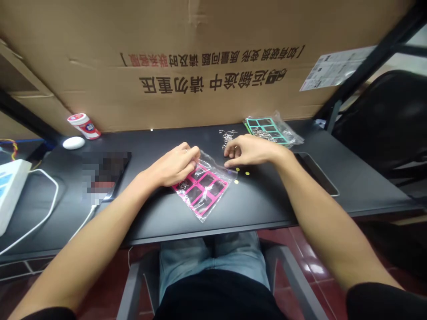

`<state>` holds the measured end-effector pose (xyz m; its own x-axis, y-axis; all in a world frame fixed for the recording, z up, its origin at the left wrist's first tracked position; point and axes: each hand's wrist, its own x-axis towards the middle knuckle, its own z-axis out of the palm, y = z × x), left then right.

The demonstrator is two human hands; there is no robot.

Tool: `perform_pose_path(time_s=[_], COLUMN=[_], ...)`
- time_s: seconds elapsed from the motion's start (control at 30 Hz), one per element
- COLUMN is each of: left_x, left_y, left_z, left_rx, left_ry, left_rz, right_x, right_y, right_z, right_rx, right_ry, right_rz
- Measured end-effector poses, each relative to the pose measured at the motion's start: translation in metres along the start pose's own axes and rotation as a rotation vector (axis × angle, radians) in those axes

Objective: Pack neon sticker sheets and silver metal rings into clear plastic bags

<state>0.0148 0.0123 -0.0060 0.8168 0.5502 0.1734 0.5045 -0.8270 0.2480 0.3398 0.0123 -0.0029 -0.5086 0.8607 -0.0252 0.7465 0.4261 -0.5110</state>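
1. Head view: the left hand (180, 165) pinches the upper edge of a crinkly clear bag (202, 217), flat on the matte black table (260, 202)
2. Already inside: a pink card (204, 190) with square dark panes, and seemingly a thin coil (183, 185)
3. Remaining outside: tangled silvery wire pieces (228, 137) and flat, round yellow discs (247, 173)
4. Beside them, the right hand (248, 149) curls, thumb and forefinger apart, nothing visible between
5. Further right, a plastic-wrapped teal card (265, 122), with wire heaped against it

Left hand (180, 164) hides part of clear bag (205, 192); phone (111, 173) pixelated; white box (13, 191) cropped left.
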Motion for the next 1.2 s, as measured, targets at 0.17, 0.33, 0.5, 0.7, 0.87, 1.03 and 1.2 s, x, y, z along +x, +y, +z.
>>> perform_pose_path(time_s=[0.17, 0.33, 0.5, 0.7, 0.87, 1.03, 1.2], left_x=[0.000, 0.001, 0.000, -0.001, -0.001, 0.000, 0.000], left_y=[0.001, 0.000, -0.003, -0.002, -0.002, -0.002, -0.001], left_z=[-0.001, 0.000, 0.002, 0.001, 0.000, 0.000, -0.001], left_rx=[-0.001, -0.004, 0.003, 0.001, -0.013, -0.022, -0.034], left_ry=[-0.003, -0.001, 0.004, -0.001, -0.012, -0.024, -0.028], left_rz=[0.000, 0.008, 0.022, 0.010, 0.020, 0.009, 0.012], right_x=[0.002, 0.008, 0.013, 0.009, 0.003, 0.004, 0.010], right_y=[0.003, -0.006, -0.030, -0.020, 0.025, 0.034, 0.036], right_z=[-0.001, 0.008, 0.023, 0.011, -0.010, -0.007, 0.001], right_rx=[0.016, 0.180, 0.505, 0.376, -0.150, -0.146, -0.153], right_ry=[-0.090, 0.215, 0.347, 0.268, 0.446, 0.281, 0.248], right_rz=[-0.031, -0.061, -0.026, -0.042, 0.238, 0.320, 0.242])
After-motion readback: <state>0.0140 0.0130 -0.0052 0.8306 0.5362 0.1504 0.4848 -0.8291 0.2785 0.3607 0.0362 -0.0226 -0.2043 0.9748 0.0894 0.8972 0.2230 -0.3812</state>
